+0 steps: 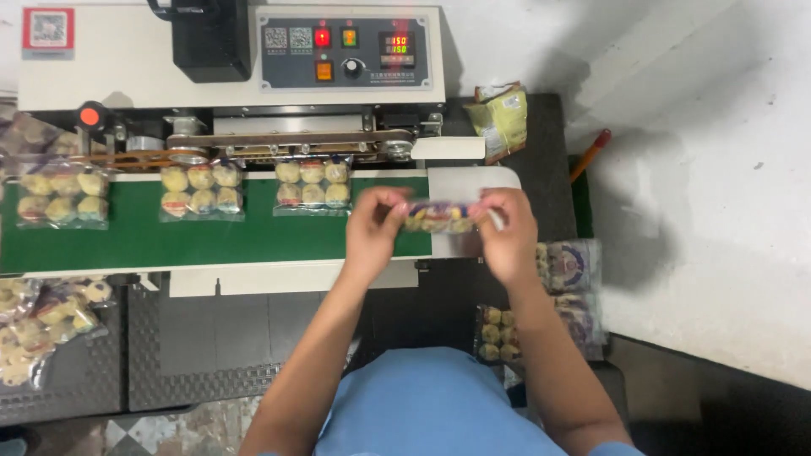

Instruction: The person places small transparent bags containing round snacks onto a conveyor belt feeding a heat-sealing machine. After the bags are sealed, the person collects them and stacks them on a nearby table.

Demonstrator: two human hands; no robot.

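I see my left hand and right hand both pinched shut on a clear bag of round pastries over the green conveyor belt, where three sealed bags ride.

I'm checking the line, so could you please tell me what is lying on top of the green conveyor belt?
Three clear packets of round pastries lie on the green belt, top edges under the sealer rail. Both hands, left hand and right hand, hold another packet above its end, covering the belt there.

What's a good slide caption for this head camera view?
Both hands, left hand and right hand, hold a clear pastry packet over the sealing machine's green conveyor belt.
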